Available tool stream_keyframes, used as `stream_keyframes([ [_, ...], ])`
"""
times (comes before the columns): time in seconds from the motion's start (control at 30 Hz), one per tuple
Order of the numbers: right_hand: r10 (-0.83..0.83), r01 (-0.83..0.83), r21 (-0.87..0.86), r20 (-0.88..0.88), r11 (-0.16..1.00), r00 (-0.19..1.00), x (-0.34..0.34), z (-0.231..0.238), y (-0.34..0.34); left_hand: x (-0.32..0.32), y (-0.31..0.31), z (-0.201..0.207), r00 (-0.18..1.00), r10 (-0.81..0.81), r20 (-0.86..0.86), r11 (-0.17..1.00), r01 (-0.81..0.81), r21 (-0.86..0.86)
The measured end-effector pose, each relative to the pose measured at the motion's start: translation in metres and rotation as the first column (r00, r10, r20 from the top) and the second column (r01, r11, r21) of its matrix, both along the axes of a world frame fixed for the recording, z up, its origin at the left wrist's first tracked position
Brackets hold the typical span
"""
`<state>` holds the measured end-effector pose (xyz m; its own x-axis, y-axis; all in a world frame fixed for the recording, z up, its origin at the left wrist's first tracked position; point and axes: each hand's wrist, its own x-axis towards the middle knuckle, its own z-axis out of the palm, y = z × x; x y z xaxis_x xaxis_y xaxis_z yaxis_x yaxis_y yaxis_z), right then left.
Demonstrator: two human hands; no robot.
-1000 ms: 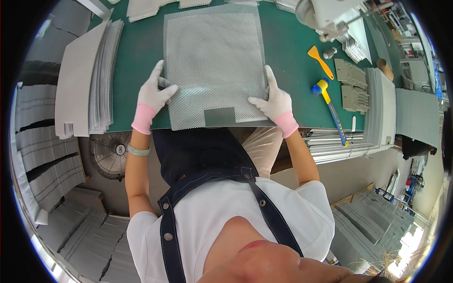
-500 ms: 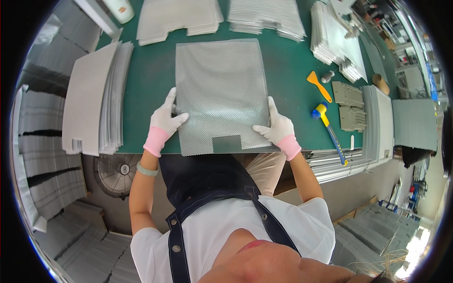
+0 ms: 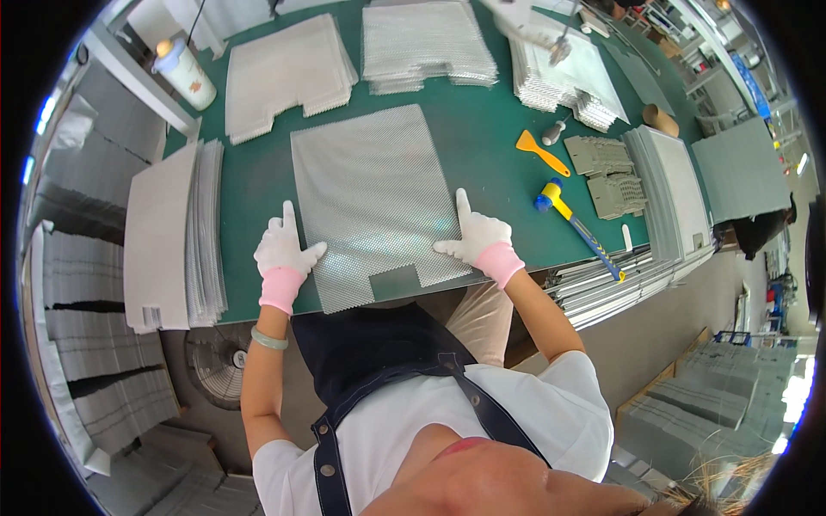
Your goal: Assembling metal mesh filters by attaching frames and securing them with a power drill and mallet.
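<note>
A silvery perforated mesh sheet with a rectangular notch in its near edge lies flat on the green tabletop, close to the front edge. My left hand, in a white glove with a pink cuff, is at its left side. The thumb points inward at the sheet's edge and the index finger stretches forward. On the opposite side my right hand, gloved the same way, has its index finger extended along the right edge and its thumb over the sheet's near right part. Both hands have fingers apart and hold nothing.
Stacks of notched sheets stand at the far left, far middle and far right, with upright panels on the left. To the right lie an orange scraper, a blue-yellow mallet and grey-brown pieces. A bottle stands far left.
The head view has shifted and turned, so more of the table's far side shows. My hands stay beside the mesh sheet, with the left fingers now a little farther from its edge.
</note>
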<state>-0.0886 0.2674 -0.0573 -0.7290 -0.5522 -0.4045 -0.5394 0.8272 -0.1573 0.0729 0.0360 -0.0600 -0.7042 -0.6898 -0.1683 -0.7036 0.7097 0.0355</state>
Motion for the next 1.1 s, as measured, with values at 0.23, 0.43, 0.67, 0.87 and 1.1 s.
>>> stream_keyframes([
  [0.23, -0.046, 0.187, -0.776, 0.201, 0.602, 0.979, -0.017, -0.040, 0.061, -0.014, -0.027, -0.004, 0.757, -0.253, -0.602, 0.962, 0.135, -0.235],
  [0.43, -0.186, 0.404, -0.885, 0.367, 0.232, 0.911, -0.002, -0.048, 0.091, -0.108, -0.056, 0.024, 0.538, -0.042, -0.842, 0.963, 0.246, 0.109],
  [0.67, -0.215, 0.175, -0.972, 0.139, 0.156, 0.967, -0.002, -0.067, 0.099, -0.160, -0.009, 0.017, 0.365, 0.111, -0.924, 0.847, 0.452, 0.280],
  [0.87, -0.178, 0.177, -0.977, 0.155, 0.120, 0.972, -0.007, -0.069, 0.100, -0.139, -0.029, -0.001, 0.390, 0.148, -0.909, 0.847, 0.425, 0.320],
  [1.1, -0.191, 0.204, -0.972, 0.180, 0.114, 0.965, -0.001, -0.074, 0.096, -0.126, -0.055, 0.013, 0.360, 0.293, -0.886, 0.823, 0.377, 0.425],
])
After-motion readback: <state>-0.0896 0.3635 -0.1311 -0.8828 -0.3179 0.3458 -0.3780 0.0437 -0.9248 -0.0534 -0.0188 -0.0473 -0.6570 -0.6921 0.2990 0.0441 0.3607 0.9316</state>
